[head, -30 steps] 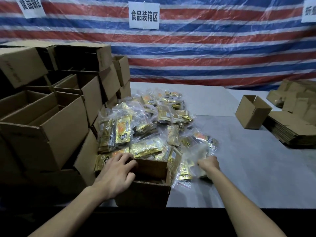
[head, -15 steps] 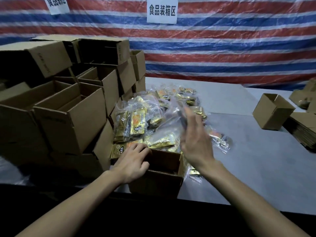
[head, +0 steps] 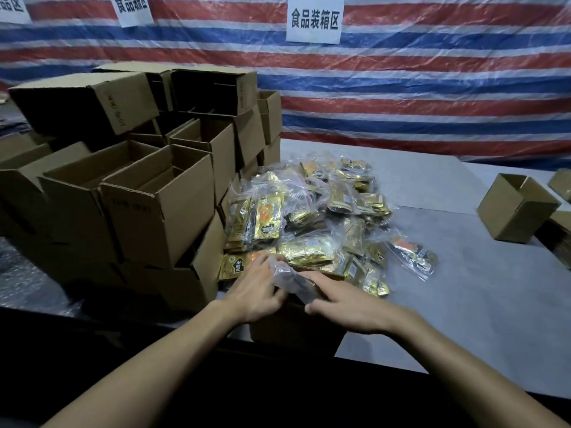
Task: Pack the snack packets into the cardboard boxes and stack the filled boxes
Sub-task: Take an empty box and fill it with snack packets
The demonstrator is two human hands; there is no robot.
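Both hands on one snack packet point(head: 292, 278) over the near box point(head: 296, 330).
Left hand point(head: 256, 291) fingers curl round its left end. Right hand point(head: 349, 307) fingers bend over its right end, so the packet sits pinched between them. Behind: packet pile point(head: 312, 217), with the box stack point(head: 154, 205) to its left.

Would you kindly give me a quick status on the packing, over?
Both hands busy: left hand and right hand hold a clear snack bag. Bag over the open cardboard box, not yet in. Nothing in the way.
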